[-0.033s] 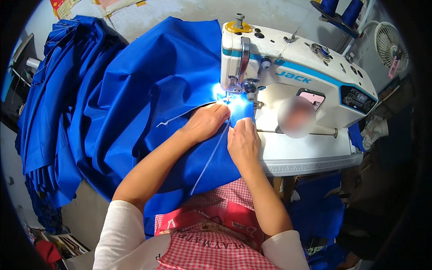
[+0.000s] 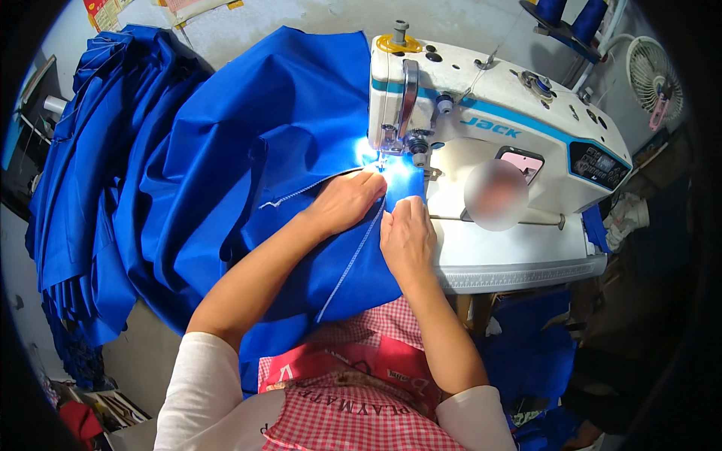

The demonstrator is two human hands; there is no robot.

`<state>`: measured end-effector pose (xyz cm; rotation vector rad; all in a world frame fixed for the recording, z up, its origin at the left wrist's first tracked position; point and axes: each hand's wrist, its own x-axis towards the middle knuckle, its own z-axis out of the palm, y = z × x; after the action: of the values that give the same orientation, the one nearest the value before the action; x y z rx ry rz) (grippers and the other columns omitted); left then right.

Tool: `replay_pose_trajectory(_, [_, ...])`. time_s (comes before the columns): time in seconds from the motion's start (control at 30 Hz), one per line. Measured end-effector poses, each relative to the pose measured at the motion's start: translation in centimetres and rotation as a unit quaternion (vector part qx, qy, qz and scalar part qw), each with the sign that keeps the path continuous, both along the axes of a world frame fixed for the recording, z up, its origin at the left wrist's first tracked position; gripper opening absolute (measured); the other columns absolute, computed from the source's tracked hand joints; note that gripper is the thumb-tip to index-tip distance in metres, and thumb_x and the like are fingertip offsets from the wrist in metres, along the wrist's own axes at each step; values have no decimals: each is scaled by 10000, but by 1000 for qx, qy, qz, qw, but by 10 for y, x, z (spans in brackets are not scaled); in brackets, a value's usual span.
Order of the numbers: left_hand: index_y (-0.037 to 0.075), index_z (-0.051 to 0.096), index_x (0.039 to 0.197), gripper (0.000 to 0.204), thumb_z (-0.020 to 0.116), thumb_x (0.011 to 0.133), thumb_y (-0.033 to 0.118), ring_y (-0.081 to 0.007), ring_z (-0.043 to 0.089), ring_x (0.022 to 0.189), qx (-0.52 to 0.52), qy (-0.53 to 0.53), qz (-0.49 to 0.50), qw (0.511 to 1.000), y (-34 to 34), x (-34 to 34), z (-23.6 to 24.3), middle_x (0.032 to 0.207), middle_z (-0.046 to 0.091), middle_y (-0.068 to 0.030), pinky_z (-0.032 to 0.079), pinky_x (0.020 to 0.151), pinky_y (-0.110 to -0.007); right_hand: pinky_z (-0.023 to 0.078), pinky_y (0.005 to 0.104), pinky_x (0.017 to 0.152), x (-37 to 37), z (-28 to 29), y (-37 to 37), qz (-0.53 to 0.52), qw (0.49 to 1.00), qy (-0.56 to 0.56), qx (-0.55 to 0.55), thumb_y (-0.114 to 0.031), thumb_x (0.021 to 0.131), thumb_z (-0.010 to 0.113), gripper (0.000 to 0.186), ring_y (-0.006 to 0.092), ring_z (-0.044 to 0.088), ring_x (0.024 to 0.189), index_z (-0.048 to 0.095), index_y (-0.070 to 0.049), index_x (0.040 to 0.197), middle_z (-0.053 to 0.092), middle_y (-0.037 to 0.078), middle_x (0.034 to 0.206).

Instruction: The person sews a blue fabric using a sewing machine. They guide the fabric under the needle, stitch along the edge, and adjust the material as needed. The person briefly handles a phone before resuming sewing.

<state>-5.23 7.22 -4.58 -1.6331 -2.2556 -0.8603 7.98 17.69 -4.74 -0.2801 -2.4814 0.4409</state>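
Bright blue fabric (image 2: 263,98) spreads over the sewing table and drapes toward my lap. Its far right part lies under the lit needle area of a white sewing machine (image 2: 496,113). My left hand (image 2: 350,199) rests on the fabric just left of the presser foot (image 2: 382,160), fingers bunched together on the cloth. Nearer to me, my right hand (image 2: 408,237) has curled fingers gripping the fabric's right edge. A white-stitched edge (image 2: 297,194) runs left from my left hand. Another stitched line (image 2: 350,263) slants down between my forearms. My fingertips are partly hidden.
A gathered pile of blue fabric (image 2: 90,203) hangs at the left. A phone (image 2: 520,164) leans against the machine, and a ruler strip (image 2: 519,278) edges the table front. Thread cones (image 2: 587,22) and a small fan (image 2: 653,75) stand at the back right.
The fabric's stitched edges have shifted very slightly left and away from me. Both hands keep nearly the same place and hold.
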Motion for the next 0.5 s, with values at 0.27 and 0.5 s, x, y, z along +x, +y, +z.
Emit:
replay_pose_trajectory(0.27, [60, 567, 911, 151, 598, 906, 208, -328, 623, 759, -49, 15, 4, 999, 5, -2, 9, 868, 602, -138, 515, 636, -417, 484, 368, 827, 1, -7, 2, 47, 997, 56, 18, -55, 860, 617, 129, 266, 562, 914, 608, -12, 981, 562, 102, 1000])
replay_pose_trajectory(0.5, [64, 616, 933, 137, 595, 901, 196, -330, 639, 818, -76, -17, 31, 996, 7, -1, 9, 916, 635, -135, 525, 679, -409, 472, 351, 856, 0, -4, 2, 39, 998, 17, 46, -68, 872, 598, 231, 249, 549, 954, 632, -5, 1092, 564, 90, 1037])
